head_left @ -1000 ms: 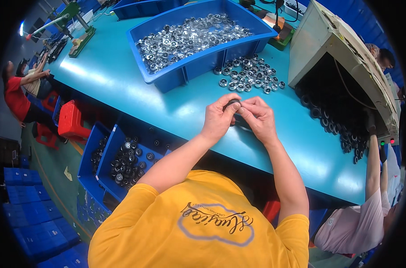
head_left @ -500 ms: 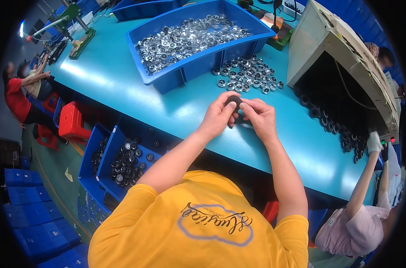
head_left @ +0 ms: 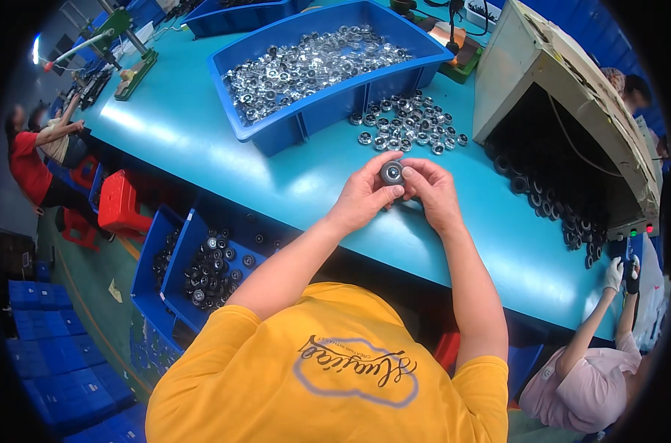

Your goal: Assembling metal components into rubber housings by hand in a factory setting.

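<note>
Between my hands, just above the table's near part, is a small black wheel [head_left: 392, 173] with a silver and dark hub facing up. My left hand [head_left: 366, 195] grips it from the left, with the thumb below the rim. From the right, my right hand [head_left: 430, 189] pinches its edge with thumb and fingers. Beyond my hands lies a loose heap of clear and silver hubs [head_left: 409, 127] with dark centres. More of these hubs fill the large blue bin [head_left: 335, 109] behind them.
At right stands a beige boxy machine [head_left: 509, 70], with black rubber rings [head_left: 542, 201] spilling from its dark opening. Blue crates with black wheels [head_left: 208, 275] sit below the table edge at left. A co-worker's gloved hand [head_left: 614, 275] is near the table's right end.
The wheel's silver hub face now shows where a plain black ring and my thumbs were. My left thumb has slid lower. The co-worker's gloved hands have moved down from the machine.
</note>
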The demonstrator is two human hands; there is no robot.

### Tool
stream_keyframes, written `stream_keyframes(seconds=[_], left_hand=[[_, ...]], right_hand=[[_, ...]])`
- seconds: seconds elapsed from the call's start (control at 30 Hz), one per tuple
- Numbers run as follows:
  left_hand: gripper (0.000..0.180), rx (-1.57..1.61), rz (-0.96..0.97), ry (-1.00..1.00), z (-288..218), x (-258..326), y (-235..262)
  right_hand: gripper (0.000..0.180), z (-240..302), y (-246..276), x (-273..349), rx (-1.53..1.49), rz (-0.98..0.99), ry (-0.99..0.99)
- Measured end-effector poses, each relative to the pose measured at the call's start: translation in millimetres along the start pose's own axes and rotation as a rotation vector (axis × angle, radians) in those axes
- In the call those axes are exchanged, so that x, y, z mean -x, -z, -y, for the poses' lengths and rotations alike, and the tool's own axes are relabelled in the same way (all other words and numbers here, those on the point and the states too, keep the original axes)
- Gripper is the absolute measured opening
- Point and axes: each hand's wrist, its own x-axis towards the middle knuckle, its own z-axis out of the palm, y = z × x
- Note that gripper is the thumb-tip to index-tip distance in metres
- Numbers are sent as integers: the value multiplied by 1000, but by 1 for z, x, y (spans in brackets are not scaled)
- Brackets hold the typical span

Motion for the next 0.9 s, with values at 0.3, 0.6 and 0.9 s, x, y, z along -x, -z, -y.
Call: stream_keyframes(seconds=[0.3,0.6,0.9], left_hand=[[38,182,-39,-34,7,-3,14],[62,414,38,234,0,1,14],[68,311,36,268,2,3,14]], right_hand=[[27,1,5,0,107,-89,96],[37,9,-11,5,493,-13,437],[30,4,-10,4,374,-2,395]])
